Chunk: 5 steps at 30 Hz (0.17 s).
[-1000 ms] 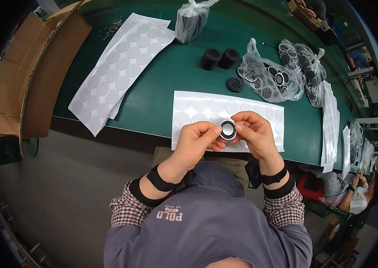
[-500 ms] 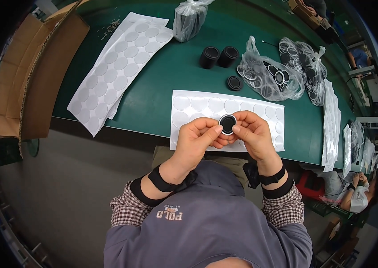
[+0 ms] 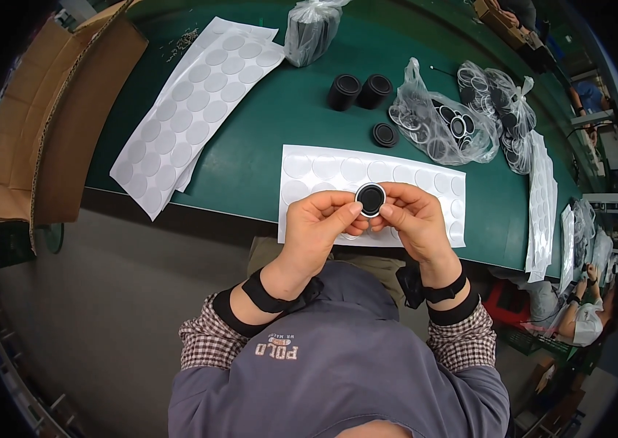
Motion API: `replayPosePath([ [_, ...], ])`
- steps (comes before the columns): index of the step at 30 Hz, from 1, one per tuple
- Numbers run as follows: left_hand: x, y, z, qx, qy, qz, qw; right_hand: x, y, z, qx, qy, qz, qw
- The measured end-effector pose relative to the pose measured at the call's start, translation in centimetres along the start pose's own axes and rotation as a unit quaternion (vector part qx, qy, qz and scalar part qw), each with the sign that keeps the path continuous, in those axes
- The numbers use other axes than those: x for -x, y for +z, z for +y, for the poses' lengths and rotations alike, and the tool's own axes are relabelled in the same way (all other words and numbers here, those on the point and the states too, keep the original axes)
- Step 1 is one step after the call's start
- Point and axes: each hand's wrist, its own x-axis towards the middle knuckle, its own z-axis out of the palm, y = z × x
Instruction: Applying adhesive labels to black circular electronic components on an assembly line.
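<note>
Between my two hands is a small round black disc with a white rim, held above the table's front edge. My left hand pinches its left side with thumb and fingers. On the opposite side, my right hand grips it the same way. Beneath them lies a white sheet of round stickers, partly covered by my hands. Beyond the sheet stands a short stack of black discs, with two taller black stacks behind it.
An open clear bag of rimmed discs lies right of the stacks; tied bags sit beyond it. More sticker sheets lie on the green table at left, beside a cardboard box. Another person sits at far right.
My hands stay nearly in place around the disc, with my left fingers shifting slightly. The person at far right has raised an arm.
</note>
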Motion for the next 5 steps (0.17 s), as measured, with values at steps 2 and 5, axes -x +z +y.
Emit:
replayPosePath([
  [2,-0.04,-0.01,-0.06,-0.008,0.015,-0.005,1.0,-0.01,0.09,-0.16,-0.002,0.0,0.001,1.0],
  [5,-0.15,-0.11,-0.3,-0.017,0.03,-0.007,0.999,0.02,0.07,-0.2,-0.001,-0.003,-0.001,1.0],
])
